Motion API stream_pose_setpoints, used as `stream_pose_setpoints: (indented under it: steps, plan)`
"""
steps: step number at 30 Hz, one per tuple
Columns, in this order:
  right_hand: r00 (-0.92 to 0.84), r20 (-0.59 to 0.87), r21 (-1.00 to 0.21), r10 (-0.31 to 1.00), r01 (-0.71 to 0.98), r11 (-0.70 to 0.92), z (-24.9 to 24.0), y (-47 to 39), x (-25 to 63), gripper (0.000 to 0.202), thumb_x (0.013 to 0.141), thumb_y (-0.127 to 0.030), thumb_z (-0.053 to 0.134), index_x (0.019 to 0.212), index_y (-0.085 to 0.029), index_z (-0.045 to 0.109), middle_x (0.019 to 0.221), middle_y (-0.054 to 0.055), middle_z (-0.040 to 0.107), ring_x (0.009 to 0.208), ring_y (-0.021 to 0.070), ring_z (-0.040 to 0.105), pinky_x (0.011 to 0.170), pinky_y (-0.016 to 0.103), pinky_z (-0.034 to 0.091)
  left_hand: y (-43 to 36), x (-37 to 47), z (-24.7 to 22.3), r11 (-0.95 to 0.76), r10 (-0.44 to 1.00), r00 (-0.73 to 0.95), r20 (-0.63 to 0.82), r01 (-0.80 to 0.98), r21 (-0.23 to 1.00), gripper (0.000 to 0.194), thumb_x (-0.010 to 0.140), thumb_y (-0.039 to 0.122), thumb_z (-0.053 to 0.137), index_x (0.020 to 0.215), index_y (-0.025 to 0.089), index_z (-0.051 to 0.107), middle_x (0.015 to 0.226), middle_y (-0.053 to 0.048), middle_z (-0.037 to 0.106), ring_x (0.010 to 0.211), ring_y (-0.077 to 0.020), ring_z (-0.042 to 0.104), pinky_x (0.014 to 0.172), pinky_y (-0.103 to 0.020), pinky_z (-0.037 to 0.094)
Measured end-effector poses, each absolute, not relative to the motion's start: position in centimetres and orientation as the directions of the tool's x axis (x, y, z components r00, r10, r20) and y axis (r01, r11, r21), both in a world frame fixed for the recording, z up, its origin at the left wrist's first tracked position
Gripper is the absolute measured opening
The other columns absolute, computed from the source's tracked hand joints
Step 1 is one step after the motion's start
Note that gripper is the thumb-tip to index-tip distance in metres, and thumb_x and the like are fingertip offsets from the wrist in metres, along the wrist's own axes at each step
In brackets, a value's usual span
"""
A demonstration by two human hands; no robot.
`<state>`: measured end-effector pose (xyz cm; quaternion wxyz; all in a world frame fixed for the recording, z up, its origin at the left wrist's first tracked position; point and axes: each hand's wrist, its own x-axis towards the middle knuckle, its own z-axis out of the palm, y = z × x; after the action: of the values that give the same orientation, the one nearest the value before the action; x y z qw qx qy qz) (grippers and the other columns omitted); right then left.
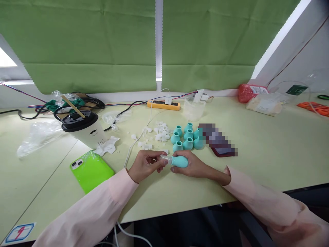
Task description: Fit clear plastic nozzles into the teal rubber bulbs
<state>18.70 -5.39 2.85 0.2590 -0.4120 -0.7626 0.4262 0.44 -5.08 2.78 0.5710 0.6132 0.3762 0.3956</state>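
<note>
My right hand [192, 165] is closed around a teal rubber bulb [180, 161], held on its side with the neck to the left. A clear tube-like tip [166, 158] sits at the bulb's neck, pinched between the thumb and fingers of my left hand [147, 164]. Whether the tip is fully seated in the neck I cannot tell. Just beyond my hands, several more teal bulbs [188, 143] stand upright with their mouths up. Left of them lies a loose pile of small clear and white plastic pieces [161, 132].
A lidded cup with a straw [87, 128] and a green phone case [91, 171] are at left. A dark red phone [222, 145] lies right of the bulbs. A white cable [131, 147] crosses the table from an orange power strip [163, 105]. A clear plastic tub [194, 109] stands behind.
</note>
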Motion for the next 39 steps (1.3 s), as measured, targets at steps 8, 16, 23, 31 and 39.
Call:
stream_pose_setpoints:
  steps: [8,16,23,31,39]
  plan:
    - [-0.610,-0.290,-0.954,0.738,0.241,-0.176,2.6,-5.0,18.9,0.023,0.060,-0.029,0.063,0.071,-0.016,0.048,0.046,-0.009,0.033,0.036,0.0016,0.027,0.033,0.015,0.019,-5.1,0.4,2.8,-0.100,0.893,0.444,0.077,0.027,0.995,0.027,0.061,0.025,0.063,0.082,0.008,0.062,0.054,-0.001,0.056,0.045,-0.0085,0.050,0.044,-0.022,0.047]
    - [-0.779,-0.390,-0.858,0.491,0.115,-0.500,2.6,-4.5,19.3,0.018,0.063,-0.018,0.061,0.073,-0.015,0.047,0.048,-0.010,0.034,0.033,-0.0014,0.019,0.029,0.013,0.010,-5.0,0.2,2.7,-0.207,0.867,0.484,0.121,0.128,0.970,0.029,0.064,0.029,0.061,0.084,0.008,0.063,0.056,-0.002,0.056,0.043,-0.0075,0.049,0.044,-0.021,0.046]
    - [-0.846,-0.404,-0.759,0.349,0.096,-0.645,2.3,-4.1,19.4,0.016,0.067,-0.014,0.057,0.069,-0.015,0.040,0.050,-0.009,0.033,0.031,-0.0027,0.017,0.028,0.011,0.009,-5.1,0.2,2.9,-0.284,0.844,0.510,0.166,0.163,0.945,0.028,0.065,0.027,0.059,0.085,0.007,0.062,0.058,-0.004,0.056,0.045,-0.0079,0.048,0.046,-0.022,0.046]
    - [-0.883,-0.394,-0.679,0.257,0.091,-0.728,1.7,-3.8,19.5,0.017,0.068,-0.015,0.056,0.072,-0.015,0.040,0.052,-0.009,0.035,0.031,-0.0033,0.017,0.027,0.010,0.009,-5.1,0.3,3.0,-0.364,0.818,0.531,0.220,0.182,0.914,0.027,0.066,0.026,0.059,0.085,0.007,0.063,0.063,-0.006,0.059,0.049,-0.0090,0.051,0.047,-0.021,0.046]
    - [-0.854,-0.375,-0.752,0.360,0.053,-0.657,2.1,-4.2,19.3,0.015,0.071,-0.020,0.054,0.079,-0.016,0.042,0.053,-0.006,0.045,0.030,-0.0018,0.023,0.028,0.011,0.012,-5.0,0.2,2.9,-0.402,0.846,0.465,0.259,0.240,0.883,0.027,0.064,0.026,0.060,0.086,0.009,0.063,0.068,-0.007,0.062,0.057,-0.0112,0.054,0.051,-0.021,0.047]
